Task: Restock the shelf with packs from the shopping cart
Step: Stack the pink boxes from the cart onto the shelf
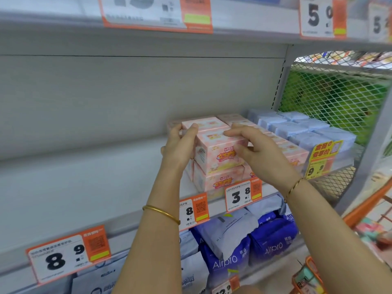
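i have both hands on one pink pack (220,152), up on the middle shelf (84,179). my left hand (180,145) wraps its left end, fingers curled over the top edge. my right hand (256,151) pinches the right end, fingers on top and thumb on the front face. both are closed on that same pack and hold nothing else.

the pack sits on a lower pack (214,182) of the same kind, with a rear pack (204,123) just behind it; whether those two touch i cannot tell. its long axis looks to run along the shelf edge, so my hands are at its two ends and it lies straight ahead between them, neither hand clearly nearer. i judge it is being squared on the stack, and the release should not drag it forward.

bare shelf lies left of the stack, blue packs (307,130) to the right. the cart (360,210) shows low on my right, so the right hand is nearer for the next pack.
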Demonstrator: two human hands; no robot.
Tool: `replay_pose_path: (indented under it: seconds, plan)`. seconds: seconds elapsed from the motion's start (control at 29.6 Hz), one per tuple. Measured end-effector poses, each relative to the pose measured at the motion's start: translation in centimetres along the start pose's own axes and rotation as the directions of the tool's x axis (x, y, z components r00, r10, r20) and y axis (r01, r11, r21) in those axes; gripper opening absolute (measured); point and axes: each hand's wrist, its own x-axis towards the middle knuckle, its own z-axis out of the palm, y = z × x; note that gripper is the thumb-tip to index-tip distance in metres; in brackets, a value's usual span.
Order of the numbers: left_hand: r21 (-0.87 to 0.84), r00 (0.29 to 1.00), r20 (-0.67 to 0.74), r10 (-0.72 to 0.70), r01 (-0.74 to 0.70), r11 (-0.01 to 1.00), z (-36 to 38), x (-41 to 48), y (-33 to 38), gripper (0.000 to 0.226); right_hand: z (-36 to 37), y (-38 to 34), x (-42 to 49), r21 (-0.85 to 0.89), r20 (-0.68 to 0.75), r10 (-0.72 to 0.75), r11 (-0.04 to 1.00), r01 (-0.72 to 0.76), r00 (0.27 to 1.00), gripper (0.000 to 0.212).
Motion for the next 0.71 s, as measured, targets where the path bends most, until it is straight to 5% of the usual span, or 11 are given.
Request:
replay_pose_path:
  seconds: [0.13,0.2,0.3,0.44,0.54,0.71]
  plan:
    - [0.066,0.976,-0.19,0.11,-0.099,0.993,0.2,-1.2,1.4,0.063,-0.8,-0.3,-0.5,-0.03,0.008,-0.026,0.999,0.026,1.0,0.049]
    - [0.12,0.896,-0.333,0.292,-0.267,0.956,0.6,-2.5,3.3,0.063,-2.4,-0.5,-1.3,0.007,-0.025,0.038,0.999,-0.038,0.999,0.054]
    - [0.115,0.759,-0.357,0.545,-0.543,0.832,3.1,-6.1,5.9,0.049,-5.8,0.0,-3.4,-0.021,-0.09,0.122,0.992,-0.124,0.988,0.053]
    - [0.072,0.725,-0.068,0.686,-0.682,0.728,9.5,-10.8,6.4,0.035,-11.2,1.4,-8.1,-0.127,-0.139,0.254,0.954,-0.272,0.957,0.049]
    - [0.03,0.733,0.297,0.612,-0.648,0.761,15.1,-13.2,4.7,0.029,-15.3,3.1,-12.2,-0.234,-0.186,0.395,0.871,-0.431,0.9,0.044]
    - [0.039,0.566,0.675,0.473,-0.668,0.743,21.2,-17.0,1.9,0.024,-20.1,7.8,-18.0,-0.344,-0.239,0.679,0.609,-0.715,0.694,0.036]
